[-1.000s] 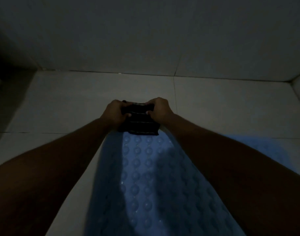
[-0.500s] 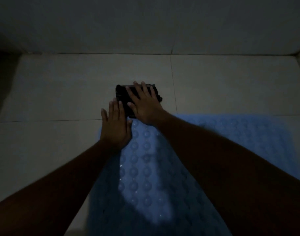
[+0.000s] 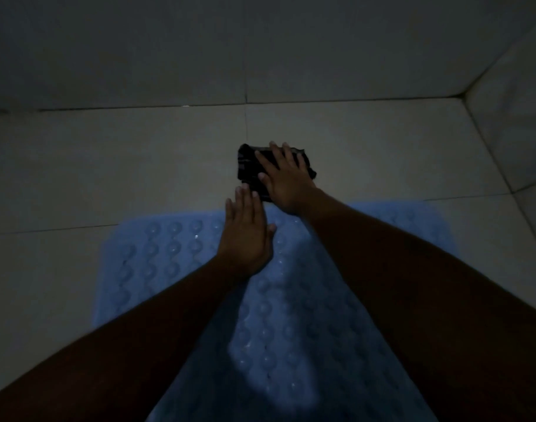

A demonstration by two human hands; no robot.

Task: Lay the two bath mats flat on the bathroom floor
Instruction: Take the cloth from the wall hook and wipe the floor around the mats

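A light blue bath mat (image 3: 157, 257) with rows of round bumps lies flat on the pale tiled floor (image 3: 108, 166), running from mid-frame down to the bottom edge. A small black folded mat (image 3: 248, 166) rests on the floor just beyond the blue mat's far edge. My right hand (image 3: 286, 178) lies flat on the black bundle, fingers spread, pressing down on it. Palm down on the blue mat's far edge is my left hand (image 3: 245, 233), its fingertips touching the bundle's near corner. Both forearms hide the middle of the blue mat.
A tiled wall (image 3: 260, 50) rises just beyond the black bundle. A second wall (image 3: 516, 117) meets it in a corner at the right. Bare floor tiles show to the left and right of the mats. The room is dim.
One second ago both hands gripped the black bundle above the blue mat. It now lies on the floor and both hands have flattened; the view has shifted right, showing more of the blue mat's left side.
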